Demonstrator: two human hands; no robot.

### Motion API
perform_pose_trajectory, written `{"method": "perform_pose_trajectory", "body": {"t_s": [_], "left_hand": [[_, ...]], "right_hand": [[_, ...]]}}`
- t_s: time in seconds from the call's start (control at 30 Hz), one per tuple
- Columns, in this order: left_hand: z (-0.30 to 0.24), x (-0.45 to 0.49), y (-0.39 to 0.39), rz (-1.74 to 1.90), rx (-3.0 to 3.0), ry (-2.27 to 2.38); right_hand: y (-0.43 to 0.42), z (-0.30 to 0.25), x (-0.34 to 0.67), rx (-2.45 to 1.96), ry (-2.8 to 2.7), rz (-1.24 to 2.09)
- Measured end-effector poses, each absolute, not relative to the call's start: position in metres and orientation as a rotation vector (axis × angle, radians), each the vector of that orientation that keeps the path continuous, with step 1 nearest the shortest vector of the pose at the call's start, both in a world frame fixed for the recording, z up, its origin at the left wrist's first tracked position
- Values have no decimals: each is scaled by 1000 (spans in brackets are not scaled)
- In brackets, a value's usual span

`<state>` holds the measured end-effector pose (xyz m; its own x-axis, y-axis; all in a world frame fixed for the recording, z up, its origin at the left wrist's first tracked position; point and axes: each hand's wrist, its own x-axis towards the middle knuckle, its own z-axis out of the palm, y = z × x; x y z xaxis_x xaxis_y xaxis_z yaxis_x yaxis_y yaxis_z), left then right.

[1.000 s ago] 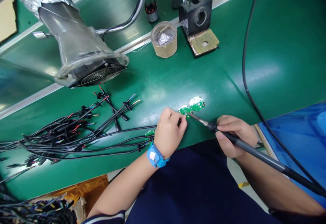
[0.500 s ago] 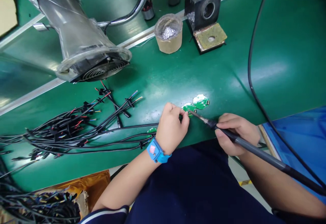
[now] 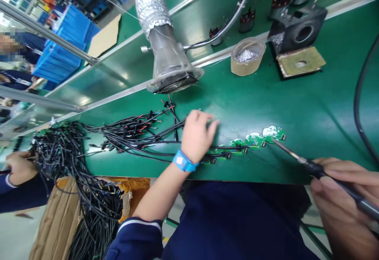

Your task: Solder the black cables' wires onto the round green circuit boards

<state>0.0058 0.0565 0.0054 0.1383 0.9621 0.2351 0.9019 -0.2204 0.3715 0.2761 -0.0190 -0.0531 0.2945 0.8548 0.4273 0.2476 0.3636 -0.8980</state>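
Swinging left of the earlier frames, the view now takes in a co-worker's hand, closed around something small beside a heap of black wires spilling over a cardboard box. Black cables are laid across the green workbench, their ends running rightward. The left hand, with a blue wrist strap around its wrist, has been drawn back from the boards; its fingers are opened out, and nothing is held by them. Several small round green circuit boards are lined up near the bench's front edge, with silvery solder patches shown on them and cables attached to the leftmost ones. A soldering iron is gripped by the curled fingers of the right hand, its tip placed just beside the rightmost board.
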Motion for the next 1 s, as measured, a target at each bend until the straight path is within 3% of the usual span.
{"method": "perform_pose_trajectory", "body": {"t_s": [0.1, 0.27, 0.43, 0.5, 0.7, 1.0], "left_hand": [[5, -40, 85, 522, 2337, 2052], [0, -71, 115, 317, 2395, 1815], [23, -32, 93, 1019, 2450, 1814], [27, 3, 75, 1116, 2428, 1717], [-4, 102, 38, 718, 2258, 1383], [-17, 108, 40, 681, 2266, 1407]], "right_hand": [[-16, -50, 270, -969, -1333, 509], [-18, -51, 264, -950, -1256, 583], [-21, -58, 277, -908, -1192, 589], [-20, -60, 285, -881, -1196, 581], [-21, -64, 294, -922, -1257, 637], [-20, -51, 288, -1043, -1314, 624]]}}
